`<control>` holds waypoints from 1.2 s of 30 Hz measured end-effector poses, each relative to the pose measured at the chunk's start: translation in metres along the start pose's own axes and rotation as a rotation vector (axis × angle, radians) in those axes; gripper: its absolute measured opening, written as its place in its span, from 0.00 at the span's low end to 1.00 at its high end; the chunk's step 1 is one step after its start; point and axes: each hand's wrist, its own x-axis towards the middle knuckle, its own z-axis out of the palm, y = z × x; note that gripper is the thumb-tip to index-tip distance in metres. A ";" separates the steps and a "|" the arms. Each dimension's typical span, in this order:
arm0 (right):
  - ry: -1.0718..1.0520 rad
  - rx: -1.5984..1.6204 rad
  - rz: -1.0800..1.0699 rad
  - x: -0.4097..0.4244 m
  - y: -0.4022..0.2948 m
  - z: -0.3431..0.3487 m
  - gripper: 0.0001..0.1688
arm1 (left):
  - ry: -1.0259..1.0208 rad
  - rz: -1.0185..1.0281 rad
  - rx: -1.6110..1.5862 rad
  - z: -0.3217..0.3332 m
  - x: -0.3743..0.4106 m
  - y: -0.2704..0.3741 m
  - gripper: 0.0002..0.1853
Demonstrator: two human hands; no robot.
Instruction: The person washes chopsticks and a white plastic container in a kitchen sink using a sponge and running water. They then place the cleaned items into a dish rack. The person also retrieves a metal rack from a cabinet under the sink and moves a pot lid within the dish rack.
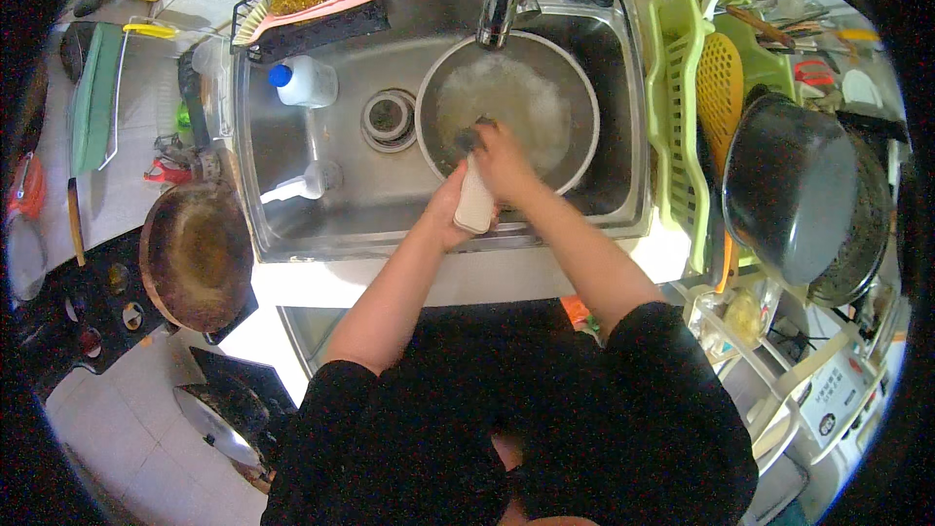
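Observation:
My left hand [447, 208] is wrapped around a cream-coloured oblong object [476, 197] with rounded corners, held over the near rim of a round metal basin [593, 128]. At its far end is a small dark piece [465, 139], blurred. My right hand [504, 164] is bent over that end, fingers against the dark piece; whether it is part of the cream object I cannot tell. Cloudy, foamy water [511, 91] lies in the basin. The basin stands in a stainless steel sink [350, 193], under a chrome faucet [500, 0].
Left in the sink are a blue-capped white bottle [310, 82], a clear pump bottle [321, 179] and the drain [389, 117]. A black caddy [321, 33] holds a pink-handled brush [329, 4]. A green rack [679, 102] and dark pot [789, 190] stand right; a brown round pan [196, 256] left.

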 end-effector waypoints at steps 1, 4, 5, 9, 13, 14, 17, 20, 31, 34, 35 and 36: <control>-0.029 0.000 0.018 0.011 0.008 0.006 0.21 | 0.022 0.004 -0.015 -0.005 -0.003 0.001 0.24; -0.060 -0.086 0.093 0.049 0.037 0.016 0.21 | 0.094 -0.005 -0.051 -0.011 -0.009 0.007 0.26; -0.044 -0.165 0.128 0.064 0.050 0.014 0.21 | 0.092 -0.005 -0.040 -0.007 -0.016 0.008 0.26; 0.223 -0.728 0.037 0.054 0.088 0.011 0.25 | 0.134 0.020 -0.043 -0.011 -0.033 0.023 0.27; -0.360 -0.827 0.060 0.043 0.088 0.002 0.34 | 0.162 0.045 -0.071 -0.017 -0.035 0.029 0.27; -0.452 -0.832 0.024 0.050 0.089 -0.007 0.36 | 0.167 0.049 -0.079 -0.017 -0.035 0.029 0.27; -0.188 -0.756 0.231 0.050 0.091 0.001 0.37 | 0.159 0.073 -0.107 -0.012 -0.037 0.030 0.27; -0.240 -0.547 0.324 0.058 0.128 0.031 0.35 | 0.141 0.074 -0.077 -0.016 -0.029 0.032 0.28; -0.144 0.119 -0.071 -0.032 -0.044 0.010 0.20 | 0.205 0.110 -0.079 0.014 -0.005 0.021 0.25; -0.073 0.016 0.108 0.006 -0.024 0.015 0.21 | 0.149 -0.044 0.058 0.002 -0.011 0.009 0.26; -0.072 0.111 0.198 0.031 -0.007 0.014 0.21 | 0.048 -0.106 0.069 -0.009 -0.012 0.005 0.27; -0.062 0.207 0.293 0.046 0.012 0.014 0.21 | 0.183 -0.077 0.157 0.007 -0.018 0.002 0.30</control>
